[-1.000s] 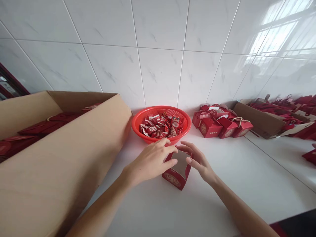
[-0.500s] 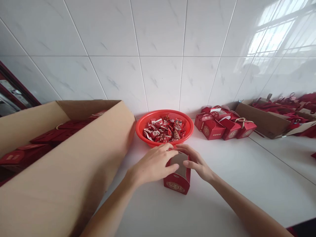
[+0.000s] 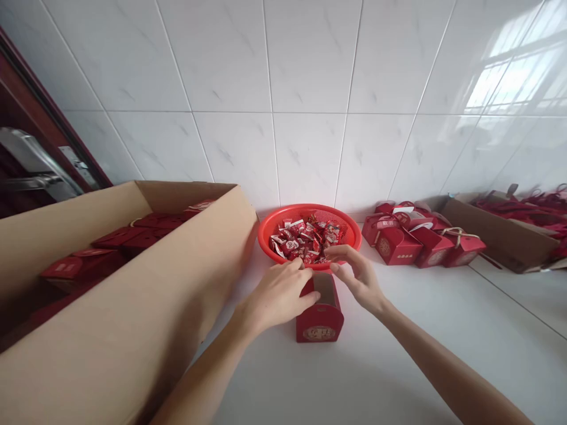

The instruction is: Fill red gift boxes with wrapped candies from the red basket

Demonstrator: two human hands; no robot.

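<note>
White table point(image 3: 274, 378), tiled wall point(image 3: 310, 59); left grip point(image 3: 278, 294) spread at red box point(image 3: 319, 323), right grip point(image 3: 361, 282) spread.

The basket point(image 3: 266, 241) is of glossy plastic. The large carton point(image 3: 195, 260) looks like matt cardboard. The wall tiles point(image 3: 310, 59) are smooth and shiny.

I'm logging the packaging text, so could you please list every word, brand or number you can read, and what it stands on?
No text is clear enough to quote.
Red box by the left hand: round gold emblem, too blurred.
Small wrappers in the basin: pale characters, too small.
Grouped red boxes: pale and gold characters, too small.
Box in the left carton: pale marks, too blurred.
</note>
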